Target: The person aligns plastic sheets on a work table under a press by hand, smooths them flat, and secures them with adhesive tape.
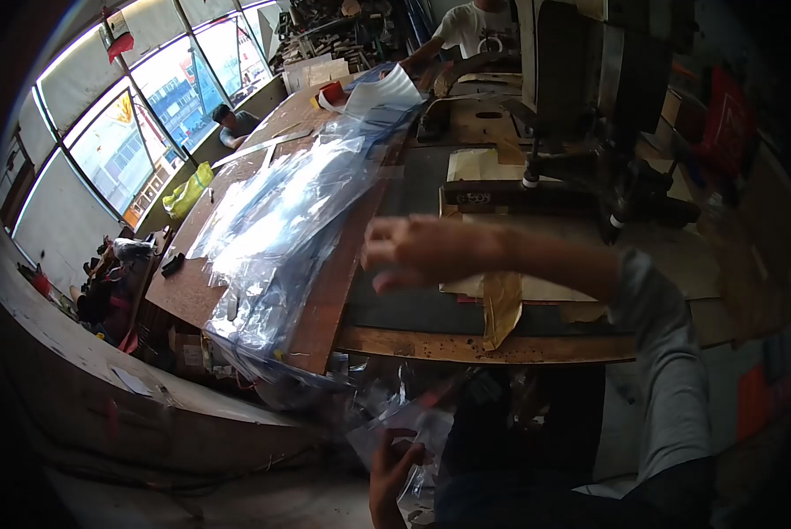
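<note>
My left hand (394, 469) is low in the head view, its fingers closed on a clear plastic sheet (431, 428) that hangs in loose folds. My right hand (413, 251) reaches in from the right, over the dark work surface (382, 304) near the brown board's edge. Its fingers are loosely bent and slightly blurred, with the thumb apart, and nothing shows between them. A wide pile of clear plastic sheets (281, 207) lies to the left of this hand on the brown board (325, 326), catching bright window light.
A large press-like machine (581, 97) stands at right, with a dark bar (563, 203) across pale boards. Brown tape (501, 313) hangs over the wooden front edge (413, 344). A yellow-green bag (188, 191) sits by the windows. Two other people are at the far side.
</note>
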{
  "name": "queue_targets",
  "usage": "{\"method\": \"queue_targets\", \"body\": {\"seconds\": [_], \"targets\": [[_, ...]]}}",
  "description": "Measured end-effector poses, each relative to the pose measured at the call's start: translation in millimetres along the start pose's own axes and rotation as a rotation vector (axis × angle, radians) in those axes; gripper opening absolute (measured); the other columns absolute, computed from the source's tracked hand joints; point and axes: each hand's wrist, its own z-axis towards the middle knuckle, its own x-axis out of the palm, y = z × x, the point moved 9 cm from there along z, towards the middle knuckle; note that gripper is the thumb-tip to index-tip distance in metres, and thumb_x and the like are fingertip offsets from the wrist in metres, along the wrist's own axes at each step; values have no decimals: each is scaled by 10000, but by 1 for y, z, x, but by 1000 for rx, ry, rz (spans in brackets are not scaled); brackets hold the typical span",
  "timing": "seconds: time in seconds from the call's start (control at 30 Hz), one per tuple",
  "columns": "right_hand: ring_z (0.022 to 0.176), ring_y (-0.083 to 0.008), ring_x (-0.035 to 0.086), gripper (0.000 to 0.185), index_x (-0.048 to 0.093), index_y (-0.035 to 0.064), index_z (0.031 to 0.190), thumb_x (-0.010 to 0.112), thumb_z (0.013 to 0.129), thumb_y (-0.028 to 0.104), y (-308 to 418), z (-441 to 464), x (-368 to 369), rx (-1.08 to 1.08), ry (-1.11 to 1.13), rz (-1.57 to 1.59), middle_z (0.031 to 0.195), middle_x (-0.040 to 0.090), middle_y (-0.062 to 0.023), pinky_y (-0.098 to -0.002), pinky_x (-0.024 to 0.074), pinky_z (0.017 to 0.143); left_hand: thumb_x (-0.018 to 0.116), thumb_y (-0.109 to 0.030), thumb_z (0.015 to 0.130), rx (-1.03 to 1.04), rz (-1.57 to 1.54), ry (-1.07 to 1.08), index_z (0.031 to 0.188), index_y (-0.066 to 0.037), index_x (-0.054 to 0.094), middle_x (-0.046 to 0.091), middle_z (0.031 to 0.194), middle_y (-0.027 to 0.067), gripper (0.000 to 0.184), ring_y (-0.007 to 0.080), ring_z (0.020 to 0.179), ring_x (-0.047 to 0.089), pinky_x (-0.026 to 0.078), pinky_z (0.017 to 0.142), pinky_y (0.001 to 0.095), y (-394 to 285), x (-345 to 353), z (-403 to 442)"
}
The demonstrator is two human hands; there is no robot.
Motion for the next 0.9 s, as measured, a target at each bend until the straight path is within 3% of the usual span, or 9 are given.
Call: {"method": "queue_targets", "body": {"seconds": [0.1,0.23,0.27,0.43,0.5,0.57,0.67,0.77,0.9], "targets": [[1076,-313,594,662,508,10,1287,565,888,535,98,-116,3,-58,88,31,1271,506,-242,-406,531,882,607,-56,936,69,-155,66,1113,-8,453,658,769,105,239,143,729,653,507,666,246,-16,34,10],[1172,-344,551,880,323,92,1475,581,827,629,163,-218,5,269,91,252,1452,344,-269,-451,471,954,533,-56,977,51,-401,97,1083,-55,384,581,721,27,183,82,657,571,486,632,212,-60,110,2],[1084,-326,623,675,455,76,1385,659,859,447,168,-232,-5,392,-21,167,1332,507,-246,-413,524,870,531,-59,978,76,-458,173,1074,-54,383,593,736,41,176,101,690,606,485,630,215,-61,129,1],[714,-253,692,234,686,28,1007,693,785,-46,164,-332,-59,889,-452,63,862,708,-111,-316,558,633,520,-86,981,106,-655,555,1081,-33,331,652,893,168,221,263,936,686,537,828,333,-90,207,-7],[690,-220,667,201,697,36,1006,658,819,-27,171,-360,-84,946,-614,-112,801,677,-103,-321,512,589,567,-159,967,190,-561,682,1069,-21,342,640,988,216,283,294,1013,667,500,922,403,-113,230,-10],[643,-181,614,218,698,44,1026,615,838,-29,171,-368,-136,963,-772,-367,709,610,-80,-321,447,544,657,-227,901,678,-325,747,951,-23,450,602,1085,243,295,269,1001,651,471,945,393,-169,237,-28],[625,-167,540,252,697,68,1051,587,842,-19,134,-349,-163,800,-703,-351,691,567,-67,-320,404,529,772,-138,772,1390,555,2,1103,0,485,538,1210,233,459,288,1016,616,488,906,388,-236,242,-46],[680,-190,555,257,690,93,1069,590,842,24,70,-322,-166,720,-460,-326,681,567,-60,-351,437,627,754,-72,777,1098,531,149,1398,-76,347,607,1118,131,742,232,980,623,499,888,396,-236,268,24],[877,-218,591,256,674,91,1103,633,860,164,-3,-318,-100,648,-285,-508,824,624,-49,-378,439,840,716,-50,789,685,753,242,1419,-76,339,604,1012,153,735,275,884,632,508,807,394,-200,260,86]]}}
